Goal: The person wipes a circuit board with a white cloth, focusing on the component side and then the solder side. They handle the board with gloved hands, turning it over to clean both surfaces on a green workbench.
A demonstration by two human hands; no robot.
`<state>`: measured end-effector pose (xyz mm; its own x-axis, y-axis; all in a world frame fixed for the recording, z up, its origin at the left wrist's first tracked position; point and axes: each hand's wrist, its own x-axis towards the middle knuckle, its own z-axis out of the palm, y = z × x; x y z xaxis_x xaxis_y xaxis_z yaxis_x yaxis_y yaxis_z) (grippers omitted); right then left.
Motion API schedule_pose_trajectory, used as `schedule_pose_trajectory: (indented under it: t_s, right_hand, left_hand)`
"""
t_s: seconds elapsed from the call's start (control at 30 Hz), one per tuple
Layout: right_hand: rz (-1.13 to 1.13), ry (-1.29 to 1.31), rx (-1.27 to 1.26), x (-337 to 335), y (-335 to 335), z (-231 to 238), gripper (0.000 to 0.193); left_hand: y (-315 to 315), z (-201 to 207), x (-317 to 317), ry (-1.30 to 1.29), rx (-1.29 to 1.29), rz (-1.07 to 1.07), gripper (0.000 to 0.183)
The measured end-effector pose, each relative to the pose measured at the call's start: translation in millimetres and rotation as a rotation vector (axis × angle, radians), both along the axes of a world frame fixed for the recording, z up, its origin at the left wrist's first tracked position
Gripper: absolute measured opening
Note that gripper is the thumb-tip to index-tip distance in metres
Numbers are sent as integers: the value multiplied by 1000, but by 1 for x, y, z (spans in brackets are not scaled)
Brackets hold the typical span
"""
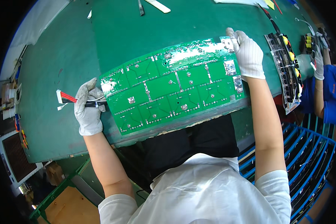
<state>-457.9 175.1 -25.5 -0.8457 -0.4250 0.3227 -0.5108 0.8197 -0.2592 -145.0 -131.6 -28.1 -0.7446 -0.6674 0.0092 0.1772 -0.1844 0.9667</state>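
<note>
A large green circuit board is held up over the near edge of the bench, its soldered side facing me. My left hand, in a white glove, grips the board's left end together with a cable bundle of red, black and white wires ending in white connectors. At the far right corner, my gloved right hand is closed on the board beside its silvery metal pads, the thumb near the top edge. The fingers behind the board are hidden, and so is its component side.
Another board with black and yellow components lies at the right of the green bench. Beyond it a co-worker's gloved hand is near a smaller assembly. A blue slotted rack stands lower right; a green-framed crate, lower left.
</note>
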Motion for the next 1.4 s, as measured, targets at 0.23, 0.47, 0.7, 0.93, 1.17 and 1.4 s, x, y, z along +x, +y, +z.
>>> schedule_pose_trajectory:
  t_s: [0.23,0.47,0.7,0.93,1.17,1.4]
  right_hand:
    - [40,51,-24,-2,3,-4,57]
    - [36,84,-26,-3,3,-7,58]
    - [52,91,-39,-6,4,-10,57]
    - [31,39,1,-5,2,-6,59]
    - [27,17,5,-6,3,-7,60]
    - [9,15,40,-6,2,-6,59]
  left_hand:
    - [-1,0,0,-14,-1,-5,56]
    - [-6,-5,2,33,48,-27,55]
    - [-8,-5,1,45,47,-46,54]
    - [-6,-4,1,61,56,-50,54]
    - [-6,-2,1,65,44,-98,53]
    - [-2,0,0,33,59,-67,52]
